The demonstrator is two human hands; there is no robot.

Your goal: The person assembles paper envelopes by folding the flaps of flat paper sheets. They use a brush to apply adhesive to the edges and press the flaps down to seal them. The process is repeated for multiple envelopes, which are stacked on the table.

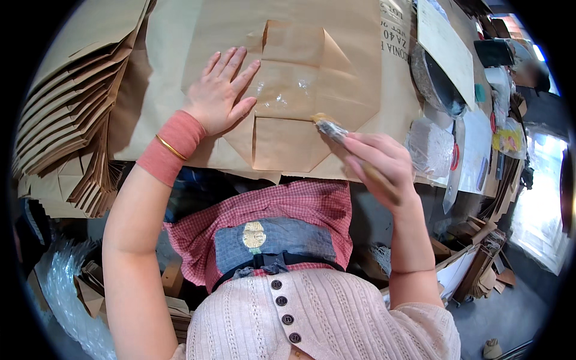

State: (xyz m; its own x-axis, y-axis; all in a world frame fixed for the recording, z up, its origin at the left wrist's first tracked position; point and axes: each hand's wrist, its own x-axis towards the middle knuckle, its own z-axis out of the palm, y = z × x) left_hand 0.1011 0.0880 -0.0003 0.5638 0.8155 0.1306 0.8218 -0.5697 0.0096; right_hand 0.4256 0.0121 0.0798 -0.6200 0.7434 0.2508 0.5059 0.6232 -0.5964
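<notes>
A brown paper bag [354, 78] lies on the table with its folded end facing up, flaps creased into a rectangle. Wet, shiny paste [282, 99] glistens on the middle of that fold. My left hand [222, 93] rests flat on the paper left of the fold, fingers spread. In my right hand [378, 162] is a brush [331, 129] with a pale wrapped ferrule, its bristle tip touching the paper at the right of the lower flap's edge. Part of the handle is hidden by my fingers.
A fanned stack of folded paper bags [72, 114] fills the table's left side. To the right are a dark rounded bowl [438, 78] partly under a pale board [447, 51], a plastic-wrapped block [430, 147], red-handled scissors [455, 157] and a knife blade [450, 189].
</notes>
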